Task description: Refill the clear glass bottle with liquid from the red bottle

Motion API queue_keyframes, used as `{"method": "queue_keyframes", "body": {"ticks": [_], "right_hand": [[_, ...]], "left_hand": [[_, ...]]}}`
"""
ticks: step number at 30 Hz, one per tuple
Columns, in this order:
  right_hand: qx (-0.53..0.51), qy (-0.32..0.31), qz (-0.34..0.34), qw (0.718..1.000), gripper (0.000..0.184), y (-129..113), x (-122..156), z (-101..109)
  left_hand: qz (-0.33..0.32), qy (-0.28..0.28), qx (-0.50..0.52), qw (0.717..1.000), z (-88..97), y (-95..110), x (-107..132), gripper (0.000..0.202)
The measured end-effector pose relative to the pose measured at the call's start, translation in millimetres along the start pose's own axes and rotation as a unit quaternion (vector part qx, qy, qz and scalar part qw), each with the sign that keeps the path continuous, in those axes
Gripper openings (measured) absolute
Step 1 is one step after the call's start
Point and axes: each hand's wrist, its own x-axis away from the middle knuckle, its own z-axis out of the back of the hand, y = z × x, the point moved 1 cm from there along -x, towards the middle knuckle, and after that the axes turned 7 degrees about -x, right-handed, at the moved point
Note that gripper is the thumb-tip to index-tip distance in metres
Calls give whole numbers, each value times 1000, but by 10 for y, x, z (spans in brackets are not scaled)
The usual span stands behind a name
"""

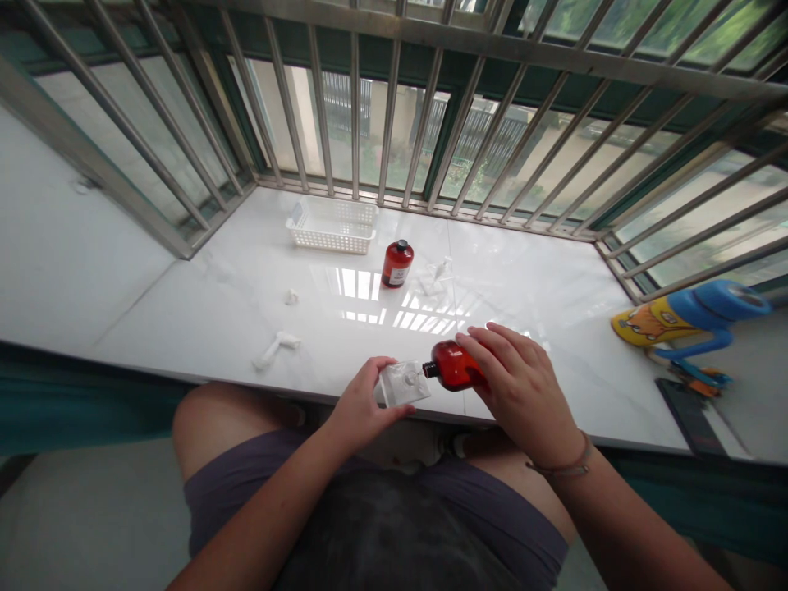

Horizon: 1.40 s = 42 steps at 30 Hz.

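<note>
My right hand (523,386) is closed round a red-brown bottle (452,366), which lies tilted nearly level with its uncapped black-looking neck pointing left. In my left hand (360,408) is a small clear square container (403,384), gripped by its sides between thumb and fingers. The bottle's mouth is right at the container's right side; whether they touch, I cannot tell. Both are held over the front edge of the white marbled ledge (203,304). Farther back stands a second red-brown bottle (397,264), upright, with a black cap and a pale label.
A white perforated basket (332,230) sits near the window bars (394,123). Crumpled white pieces (277,349) lie at the left, a small white bit (291,297) behind them. At the right are a blue and yellow flask (683,316) and a dark flat object (689,417).
</note>
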Motion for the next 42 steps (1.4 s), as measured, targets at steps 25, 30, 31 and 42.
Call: {"method": "queue_keyframes", "body": {"ticks": [25, 30, 31, 42], "right_hand": [[0, -10, 5, 1000, 57, -21, 27, -70], [-1, -8, 6, 1000, 58, -22, 42, -96], [-2, -8, 5, 1000, 59, -23, 45, -100], [1, -13, 5, 1000, 58, -12, 44, -110]], "left_hand": [[-3, 9, -6, 1000, -1, 2, 8, 77], [-3, 8, -6, 1000, -2, -12, 5, 76], [-5, 7, -6, 1000, -1, -13, 4, 76], [-7, 3, -9, 1000, 3, -7, -3, 77]]}}
